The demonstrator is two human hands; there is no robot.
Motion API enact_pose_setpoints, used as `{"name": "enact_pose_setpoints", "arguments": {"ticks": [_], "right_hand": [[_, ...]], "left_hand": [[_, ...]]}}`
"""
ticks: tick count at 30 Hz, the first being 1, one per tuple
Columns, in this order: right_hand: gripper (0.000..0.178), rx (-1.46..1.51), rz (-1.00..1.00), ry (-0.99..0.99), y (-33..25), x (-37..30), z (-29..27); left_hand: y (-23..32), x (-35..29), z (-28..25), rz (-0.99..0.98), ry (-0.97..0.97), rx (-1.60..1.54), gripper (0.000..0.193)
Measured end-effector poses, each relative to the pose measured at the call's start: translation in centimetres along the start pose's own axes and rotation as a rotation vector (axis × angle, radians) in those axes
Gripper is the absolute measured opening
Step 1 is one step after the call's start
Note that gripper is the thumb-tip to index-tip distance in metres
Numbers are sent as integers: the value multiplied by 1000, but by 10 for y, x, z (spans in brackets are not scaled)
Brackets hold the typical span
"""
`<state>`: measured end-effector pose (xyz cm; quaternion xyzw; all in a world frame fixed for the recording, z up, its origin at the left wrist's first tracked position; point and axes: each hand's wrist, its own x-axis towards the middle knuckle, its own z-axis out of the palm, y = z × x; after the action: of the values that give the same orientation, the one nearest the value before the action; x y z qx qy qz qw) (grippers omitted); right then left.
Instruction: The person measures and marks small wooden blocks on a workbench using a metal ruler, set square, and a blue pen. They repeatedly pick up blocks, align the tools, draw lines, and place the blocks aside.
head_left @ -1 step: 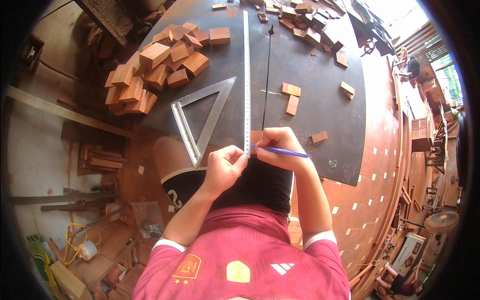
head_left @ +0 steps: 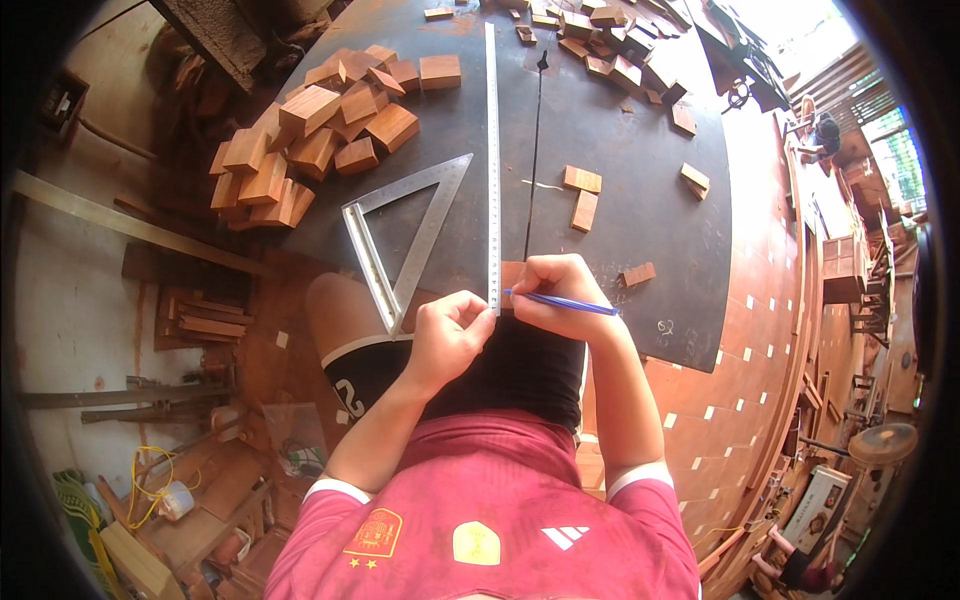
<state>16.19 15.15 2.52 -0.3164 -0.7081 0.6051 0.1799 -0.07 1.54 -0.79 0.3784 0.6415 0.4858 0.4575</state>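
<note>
A long steel ruler (head_left: 493, 170) runs away from me across the dark tabletop. At its near end my left hand (head_left: 452, 335) is closed, thumb and finger pinching the ruler's tip. Just right of it my right hand (head_left: 562, 293) grips a blue pen (head_left: 575, 303), its point close to the ruler's edge. Partly hidden beneath the ruler and my right fingers is a small reddish wood block (head_left: 513, 272). A metal triangle square (head_left: 432, 230) lies left of the ruler, its near corner close to my left hand.
The dark table (head_left: 640, 130) carries a heap of wood blocks (head_left: 310, 120) at left and smaller offcuts (head_left: 610, 45) at the far right. Two small blocks (head_left: 583, 195) lie right of the ruler. Tiled floor (head_left: 740, 330) borders the table; another person (head_left: 805, 570) shows at lower right.
</note>
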Motion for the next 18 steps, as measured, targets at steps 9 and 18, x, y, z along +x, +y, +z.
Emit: {"name": "enact_pose_setpoints", "arguments": {"ticks": [9, 18], "right_hand": [[23, -56, 35, -13, -7, 8, -3], [23, -72, 17, -7, -2, 8, -3]], "left_hand": [[1, 7, 0, 10, 10, -14, 10], [-3, 7, 2, 28, 8, 19, 10]]}}
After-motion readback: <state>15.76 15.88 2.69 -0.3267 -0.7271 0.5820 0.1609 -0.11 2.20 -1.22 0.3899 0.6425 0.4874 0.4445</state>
